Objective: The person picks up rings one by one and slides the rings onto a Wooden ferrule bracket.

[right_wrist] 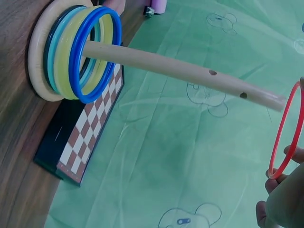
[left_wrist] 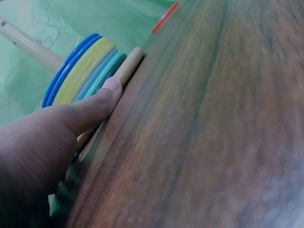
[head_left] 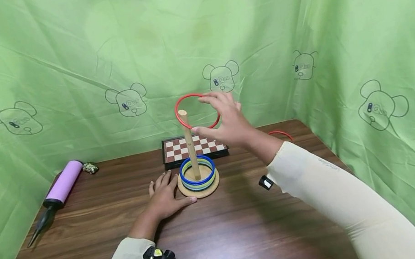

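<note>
A wooden ring-toss stand (head_left: 190, 146) has an upright peg on a round base (head_left: 185, 192). Blue, yellow, light blue and dark rings (right_wrist: 78, 52) lie stacked around the peg's foot. My right hand (head_left: 233, 122) pinches a red ring (head_left: 177, 112) between thumb and fingers, at the height of the peg's top. In the right wrist view the ring stands close to the peg's tip, which shows beside its rim. Low at the stand's left side, my left hand (head_left: 165, 199) holds the base's edge, its thumb (left_wrist: 110, 92) against the rim and the other fingers spread behind.
A chessboard (head_left: 173, 150) lies behind the stand. Another red ring (head_left: 282, 133) is on the table at the back right. A purple hand pump (head_left: 68, 178) lies at the left, beside a small patterned object (head_left: 90, 168). Green cloth (head_left: 53, 59) encloses the table's back and sides.
</note>
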Motion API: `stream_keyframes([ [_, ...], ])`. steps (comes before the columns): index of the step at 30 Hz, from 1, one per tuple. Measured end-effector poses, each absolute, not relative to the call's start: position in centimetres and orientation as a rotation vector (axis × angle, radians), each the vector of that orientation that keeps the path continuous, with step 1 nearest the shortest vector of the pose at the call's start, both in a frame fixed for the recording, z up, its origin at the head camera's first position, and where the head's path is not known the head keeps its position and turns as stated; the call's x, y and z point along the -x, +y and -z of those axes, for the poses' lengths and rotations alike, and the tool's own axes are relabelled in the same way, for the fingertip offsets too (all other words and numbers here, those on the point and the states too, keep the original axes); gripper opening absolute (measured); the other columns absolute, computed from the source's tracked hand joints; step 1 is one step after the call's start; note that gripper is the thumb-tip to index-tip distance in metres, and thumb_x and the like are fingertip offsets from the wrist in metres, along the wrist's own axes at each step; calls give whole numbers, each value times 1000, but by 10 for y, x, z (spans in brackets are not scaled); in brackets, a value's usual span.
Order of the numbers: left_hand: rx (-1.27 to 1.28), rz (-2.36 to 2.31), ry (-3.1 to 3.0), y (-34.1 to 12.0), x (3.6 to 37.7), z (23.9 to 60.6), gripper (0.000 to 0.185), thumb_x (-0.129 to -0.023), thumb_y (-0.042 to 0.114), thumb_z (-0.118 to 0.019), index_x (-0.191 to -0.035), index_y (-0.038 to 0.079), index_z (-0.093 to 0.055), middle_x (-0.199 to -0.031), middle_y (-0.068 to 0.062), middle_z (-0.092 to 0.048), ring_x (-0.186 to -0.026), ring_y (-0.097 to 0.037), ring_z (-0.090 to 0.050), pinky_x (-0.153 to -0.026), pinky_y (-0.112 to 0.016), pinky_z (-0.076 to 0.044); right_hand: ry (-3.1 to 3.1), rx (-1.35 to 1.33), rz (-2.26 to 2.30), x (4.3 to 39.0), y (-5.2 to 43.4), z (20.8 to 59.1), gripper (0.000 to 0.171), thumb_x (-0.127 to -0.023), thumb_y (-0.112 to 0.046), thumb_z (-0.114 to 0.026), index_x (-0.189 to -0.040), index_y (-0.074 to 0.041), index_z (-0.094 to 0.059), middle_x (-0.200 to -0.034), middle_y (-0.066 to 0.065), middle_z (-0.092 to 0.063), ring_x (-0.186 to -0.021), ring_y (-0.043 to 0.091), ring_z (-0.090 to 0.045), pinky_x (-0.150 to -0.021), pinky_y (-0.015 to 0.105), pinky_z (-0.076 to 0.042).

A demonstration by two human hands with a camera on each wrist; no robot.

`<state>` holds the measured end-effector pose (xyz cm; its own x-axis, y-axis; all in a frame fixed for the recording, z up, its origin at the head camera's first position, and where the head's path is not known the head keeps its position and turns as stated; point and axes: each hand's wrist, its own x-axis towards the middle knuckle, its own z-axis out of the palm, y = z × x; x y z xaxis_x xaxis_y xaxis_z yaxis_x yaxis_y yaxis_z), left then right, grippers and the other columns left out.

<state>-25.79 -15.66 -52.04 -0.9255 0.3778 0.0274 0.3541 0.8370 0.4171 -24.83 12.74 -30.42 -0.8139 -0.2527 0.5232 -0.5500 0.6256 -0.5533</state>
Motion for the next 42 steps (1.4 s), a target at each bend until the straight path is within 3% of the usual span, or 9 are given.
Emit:
stream_keyframes([
  [14, -598, -682, 2955, -157, 256, 522, 118, -83, 84, -75, -168, 8, -43, -179, -26, -27, -167, -51, -19, -127, -83, -7, -2558, -629, -1029, 249, 107, 322, 84, -88, -52, -89, -157, -16, -58, -166, 7, -47, -151, 29, -35, -115, 62, -26],
  [23, -596, -682, 2953, -158, 255, 521, 117, -84, 83, -75, -168, 7, -43, -178, -26, -27, -167, -51, -19, -127, -83, -7, -2579, -584, -1064, 248, 105, 347, 86, -85, -50, -91, -158, -18, -58, -165, 6, -49, -153, 29, -36, -118, 69, -27],
  [42, -604, -664, 2967, -156, 257, 519, 119, -84, 84, -74, -167, 5, -43, -178, -26, -28, -167, -50, -20, -128, -82, -9, -2659, -470, -1159, 242, 97, 402, 93, -83, -48, -95, -161, -16, -55, -167, 12, -48, -156, 34, -36, -120, 66, -27],
])
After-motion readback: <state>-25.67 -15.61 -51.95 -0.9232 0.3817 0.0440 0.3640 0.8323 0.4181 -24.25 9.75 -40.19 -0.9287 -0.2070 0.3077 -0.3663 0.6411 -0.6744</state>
